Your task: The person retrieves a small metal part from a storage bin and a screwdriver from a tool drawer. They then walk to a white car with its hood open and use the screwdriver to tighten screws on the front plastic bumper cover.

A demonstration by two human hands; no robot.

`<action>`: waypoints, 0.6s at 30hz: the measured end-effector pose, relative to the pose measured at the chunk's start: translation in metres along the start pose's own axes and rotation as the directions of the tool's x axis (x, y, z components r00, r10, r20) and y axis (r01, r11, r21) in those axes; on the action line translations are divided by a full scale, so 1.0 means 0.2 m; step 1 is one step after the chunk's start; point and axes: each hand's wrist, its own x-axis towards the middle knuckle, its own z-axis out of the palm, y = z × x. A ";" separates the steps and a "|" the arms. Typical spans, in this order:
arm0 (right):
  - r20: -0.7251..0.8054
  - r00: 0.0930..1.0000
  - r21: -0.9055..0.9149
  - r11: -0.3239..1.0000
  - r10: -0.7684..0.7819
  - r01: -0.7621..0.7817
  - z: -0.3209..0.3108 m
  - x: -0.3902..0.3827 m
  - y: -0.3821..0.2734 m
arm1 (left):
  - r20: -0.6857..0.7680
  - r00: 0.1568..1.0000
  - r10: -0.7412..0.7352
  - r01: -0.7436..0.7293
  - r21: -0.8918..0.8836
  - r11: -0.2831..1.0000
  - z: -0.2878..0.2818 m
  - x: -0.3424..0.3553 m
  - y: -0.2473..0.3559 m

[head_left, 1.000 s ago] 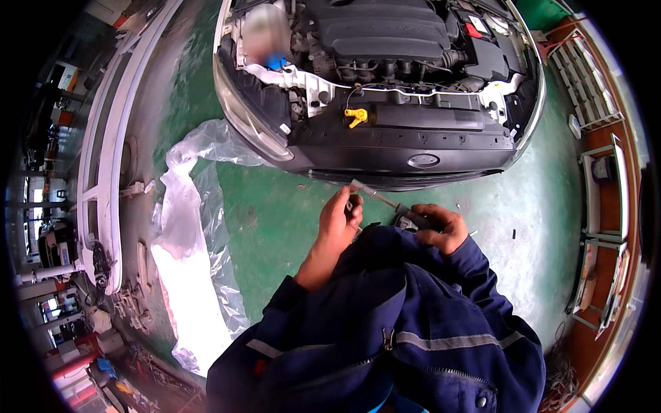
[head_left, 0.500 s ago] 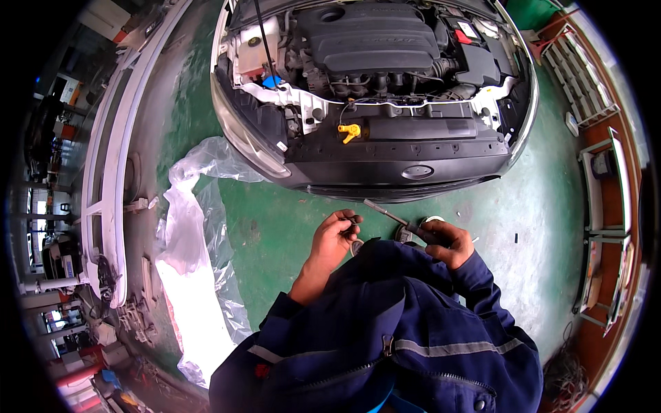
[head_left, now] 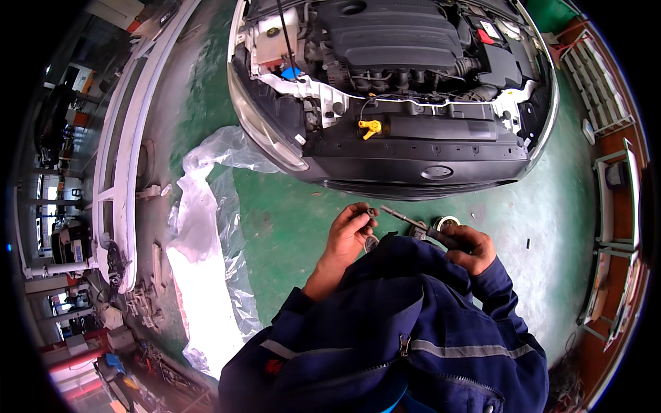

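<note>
My left hand (head_left: 348, 233) is closed, pinching a small dark metal piece (head_left: 372, 213) between thumb and fingers. The piece is ring-like, but too small to make out exactly. In my right hand (head_left: 475, 250) is a screwdriver-like tool (head_left: 405, 217) with a slim metal shaft and a dark handle. Its tip points up and left, close beside the small piece, with a slight gap. Both hands are held in front of my body, short of the car's front bumper (head_left: 413, 172).
The car's open engine bay (head_left: 392, 41) lies ahead, with a yellow fitting (head_left: 370, 129) on its front panel. Clear plastic sheeting (head_left: 206, 255) covers floor at left, beside a white lift rail (head_left: 117, 179). Round containers (head_left: 447, 221) sit below my hands. Shelving (head_left: 616, 199) stands right.
The tool's tip has come nearer the small piece in my left hand, its shaft tilting a little. The car and floor appear shifted rightward as the view turned slightly.
</note>
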 end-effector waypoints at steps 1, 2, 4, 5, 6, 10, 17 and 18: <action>0.015 1.000 -0.008 1.000 -0.006 0.006 0.01 0.01 -0.02 | 0.000 1.000 0.012 -0.012 -0.014 1.000 -0.01 0.00 0.01; 0.025 1.000 -0.021 1.000 -0.005 0.006 0.00 0.01 -0.04 | 0.009 1.000 0.024 -0.023 -0.026 0.999 -0.01 0.00 0.01; 0.046 0.999 -0.066 0.998 -0.013 0.016 0.00 0.03 -0.05 | 0.026 0.999 0.046 -0.045 -0.049 0.998 -0.01 0.01 0.01; 0.060 0.998 -0.099 0.995 -0.020 0.026 -0.01 0.04 -0.05 | 0.046 0.997 0.060 -0.058 -0.045 0.997 -0.01 0.01 0.01; 0.074 0.997 -0.131 0.991 -0.027 0.036 -0.01 0.05 -0.05 | 0.066 0.995 0.073 -0.071 -0.040 0.997 -0.01 0.00 0.02; 0.081 0.996 -0.167 0.985 -0.021 0.035 0.00 0.07 -0.07 | 0.110 0.990 0.094 -0.098 0.035 0.995 -0.03 0.00 0.02; 0.089 0.995 -0.129 0.990 -0.038 0.049 0.00 0.08 0.02 | 0.057 0.994 0.088 -0.100 0.273 0.957 0.02 -0.01 0.04; 0.090 0.994 -0.171 0.983 -0.054 0.069 -0.01 0.09 0.02 | 0.056 0.995 0.087 -0.101 0.348 0.932 0.02 0.00 0.04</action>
